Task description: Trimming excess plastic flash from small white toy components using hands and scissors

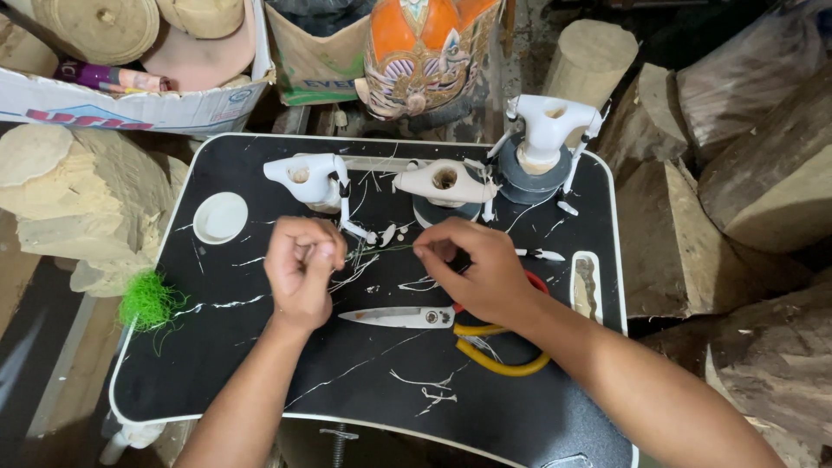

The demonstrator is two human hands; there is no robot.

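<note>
While both hands work mid-tray, findings run leftward first:
Left hand: fingers pinched on thin green strand.
Right hand: fingertips pressed on strand's other end.
Scissors: just behind hands, toward tray near edge.
Advice: keep strand taut, likely.

I see a black tray table at centre frame, rough wood blocks at right, a cardboard box upper left.

black tray table w/ white rim, streaked with white paint. on it: scissors with yellow/red handles, small white round lid, three white carved figures on stands, green fibre tuft at left edge, scattered white shavings
</note>
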